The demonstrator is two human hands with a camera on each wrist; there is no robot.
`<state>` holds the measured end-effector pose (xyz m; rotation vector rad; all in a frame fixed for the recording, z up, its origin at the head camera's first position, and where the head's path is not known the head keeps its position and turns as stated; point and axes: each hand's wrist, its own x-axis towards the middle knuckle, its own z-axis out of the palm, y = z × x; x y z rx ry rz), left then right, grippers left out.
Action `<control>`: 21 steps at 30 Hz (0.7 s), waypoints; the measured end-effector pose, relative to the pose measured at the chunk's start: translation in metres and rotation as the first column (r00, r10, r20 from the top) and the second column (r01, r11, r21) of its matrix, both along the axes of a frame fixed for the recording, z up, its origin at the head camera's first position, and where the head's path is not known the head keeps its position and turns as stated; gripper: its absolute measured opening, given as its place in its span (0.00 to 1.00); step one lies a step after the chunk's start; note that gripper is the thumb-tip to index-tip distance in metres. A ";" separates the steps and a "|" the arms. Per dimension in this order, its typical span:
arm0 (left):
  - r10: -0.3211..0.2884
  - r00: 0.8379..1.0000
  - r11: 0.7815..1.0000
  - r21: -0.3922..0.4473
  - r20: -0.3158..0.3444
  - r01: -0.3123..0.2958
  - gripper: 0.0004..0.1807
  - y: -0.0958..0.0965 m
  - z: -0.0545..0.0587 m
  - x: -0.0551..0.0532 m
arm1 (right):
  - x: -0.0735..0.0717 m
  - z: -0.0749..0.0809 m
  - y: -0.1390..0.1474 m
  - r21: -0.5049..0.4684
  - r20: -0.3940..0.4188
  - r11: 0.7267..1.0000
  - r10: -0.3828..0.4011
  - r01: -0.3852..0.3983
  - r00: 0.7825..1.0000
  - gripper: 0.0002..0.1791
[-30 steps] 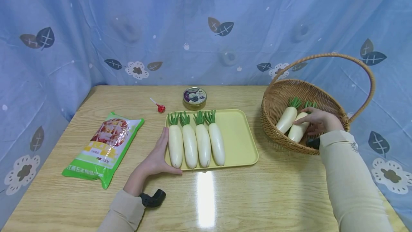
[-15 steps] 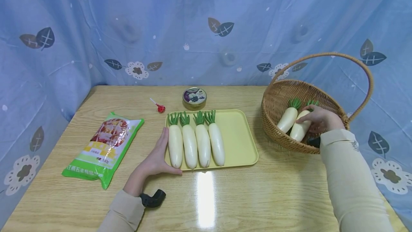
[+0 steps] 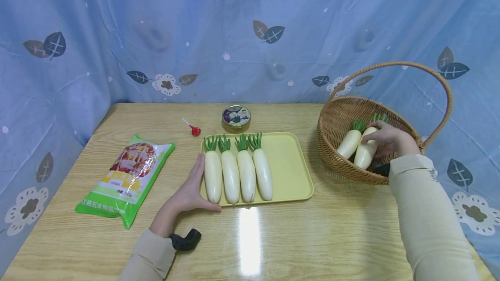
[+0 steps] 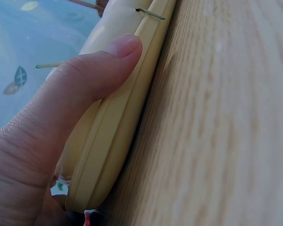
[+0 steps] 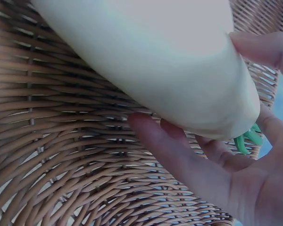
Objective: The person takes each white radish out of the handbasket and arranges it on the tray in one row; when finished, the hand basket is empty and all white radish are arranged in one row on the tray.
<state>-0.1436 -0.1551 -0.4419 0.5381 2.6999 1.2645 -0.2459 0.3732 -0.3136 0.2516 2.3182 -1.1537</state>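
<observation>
At the yellow tray's [image 3: 289, 166] front left corner, my left hand [image 3: 190, 192] holds the rim, fingers along the left side and thumb against the front edge. Several white radishes [image 3: 246, 177] with green tops lie side by side on its left part. My right hand [image 3: 394, 138] reaches into the wicker basket [image 3: 330, 159] and grips a white radish [image 3: 365, 154] near its leafy end; in the right wrist view the thumb is on one side of this radish [image 5: 165, 66] and fingers on the other. Beside it in the basket leans another white radish [image 3: 348, 143].
Left of the tray lies a green and white food bag [image 3: 126, 179]. A red lollipop [image 3: 195, 131] and a round tin [image 3: 236, 118] sit behind the tray. The basket's tall handle [image 3: 390, 65] arches over it. Blue curtain [image 3: 222, 34] hangs around the table.
The right hand and its radish have shifted slightly away from me and to the right inside the basket. The left hand and tray have stayed put.
</observation>
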 end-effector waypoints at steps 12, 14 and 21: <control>0.008 1.000 1.000 -0.004 0.006 -0.008 0.82 0.000 0.000 0.001 | 0.000 0.015 -0.003 0.059 -0.096 0.997 0.044 -0.038 0.994 0.46; 0.007 1.000 1.000 -0.007 0.009 -0.007 0.82 0.001 0.000 0.001 | 0.000 0.018 -0.005 0.049 -0.104 0.998 0.044 -0.039 0.994 0.46; 0.002 1.000 1.000 -0.003 0.012 -0.002 0.82 0.001 0.003 0.001 | 0.001 0.027 -0.009 0.040 -0.109 0.997 0.074 -0.070 0.991 0.45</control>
